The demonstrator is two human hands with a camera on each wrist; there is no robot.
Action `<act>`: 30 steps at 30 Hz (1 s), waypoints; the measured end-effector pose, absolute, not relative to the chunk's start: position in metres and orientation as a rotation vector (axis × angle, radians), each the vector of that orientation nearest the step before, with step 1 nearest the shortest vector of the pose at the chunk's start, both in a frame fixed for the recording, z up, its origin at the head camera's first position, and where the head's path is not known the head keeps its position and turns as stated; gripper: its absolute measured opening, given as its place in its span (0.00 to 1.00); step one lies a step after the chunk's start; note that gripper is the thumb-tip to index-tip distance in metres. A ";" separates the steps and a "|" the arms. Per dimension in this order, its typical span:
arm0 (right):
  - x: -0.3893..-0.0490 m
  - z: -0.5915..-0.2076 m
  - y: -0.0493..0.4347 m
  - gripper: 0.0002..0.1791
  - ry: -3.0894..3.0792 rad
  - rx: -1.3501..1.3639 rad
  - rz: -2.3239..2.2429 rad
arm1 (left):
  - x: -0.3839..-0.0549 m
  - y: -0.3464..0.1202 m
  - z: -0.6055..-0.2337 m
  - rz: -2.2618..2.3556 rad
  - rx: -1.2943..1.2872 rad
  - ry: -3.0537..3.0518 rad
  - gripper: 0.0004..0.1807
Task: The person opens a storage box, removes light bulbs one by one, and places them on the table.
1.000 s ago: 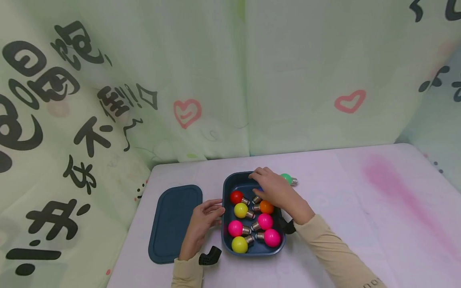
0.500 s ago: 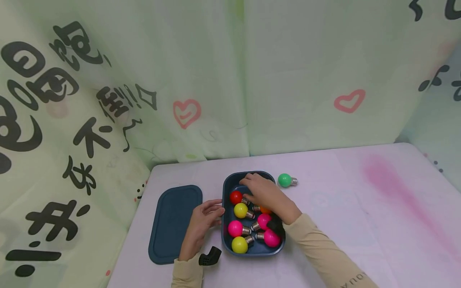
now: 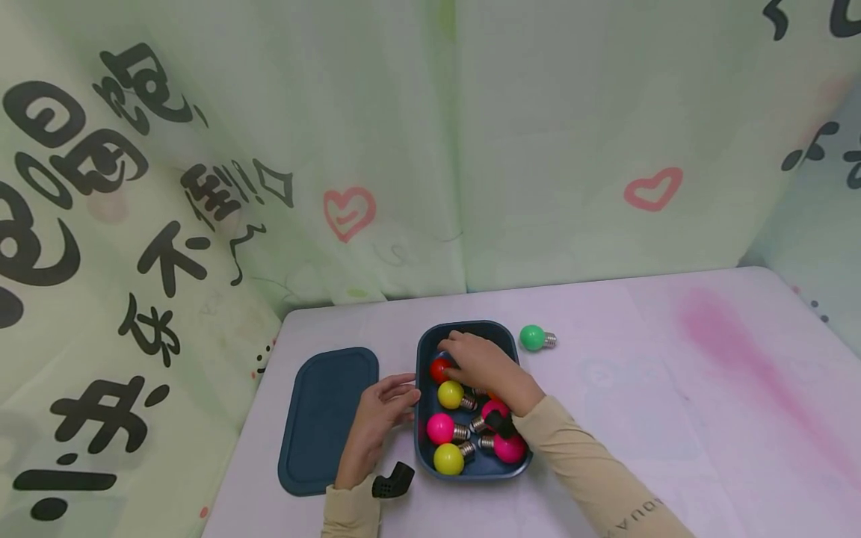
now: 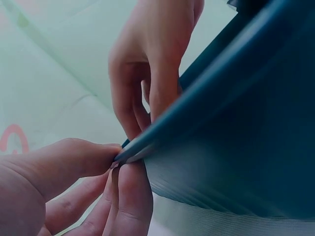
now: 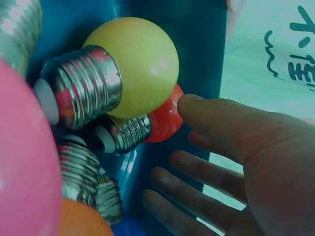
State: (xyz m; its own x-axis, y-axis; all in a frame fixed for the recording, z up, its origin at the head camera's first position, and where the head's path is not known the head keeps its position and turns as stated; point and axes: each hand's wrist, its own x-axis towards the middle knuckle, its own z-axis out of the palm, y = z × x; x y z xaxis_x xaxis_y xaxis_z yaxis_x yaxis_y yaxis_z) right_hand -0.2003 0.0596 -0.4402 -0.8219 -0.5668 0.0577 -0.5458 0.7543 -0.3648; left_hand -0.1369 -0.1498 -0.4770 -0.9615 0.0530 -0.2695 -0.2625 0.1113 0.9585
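My left hand [image 3: 383, 415] pinches the left rim of a dark blue plastic box [image 3: 501, 329]; in the left wrist view its thumb lies on the rim and its fingers below. Inside the box are several coloured light bulbs with silver screw bases. My right hand [image 3: 487, 366] reaches into the back part of the box, over a red bulb [image 3: 439, 370]. In the right wrist view the thumb tip is right at the red bulb [image 5: 167, 118], and the fingers extend beside it, apart. A yellow bulb [image 5: 133, 66] lies close by. The hand covers part of an orange bulb.
A green bulb [image 3: 534, 338] lies on the table just right of the box. The flat dark blue lid [image 3: 326, 422] lies left of it. Black wrist cameras hang below both hands. A printed curtain [image 3: 538, 149] stands behind the pale tabletop [image 3: 639, 448].
My right hand has moved left and slightly forward over the box to the red bulb, uncovering the green bulb. The left hand has stayed at the rim.
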 end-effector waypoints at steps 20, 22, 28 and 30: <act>-0.202 -0.449 0.050 0.20 2.768 -0.901 -0.713 | -0.136 -0.151 -0.478 1.947 -0.203 2.144 0.26; -0.201 -0.449 0.049 0.21 2.764 -0.908 -0.712 | -0.136 -0.151 -0.478 1.945 -0.201 2.144 0.25; -0.201 -0.447 0.049 0.20 2.776 -0.920 -0.689 | -0.136 -0.151 -0.478 1.943 -0.201 2.140 0.25; -0.201 -0.447 0.050 0.19 2.780 -0.920 -0.685 | -0.137 -0.151 -0.478 1.940 -0.201 2.142 0.25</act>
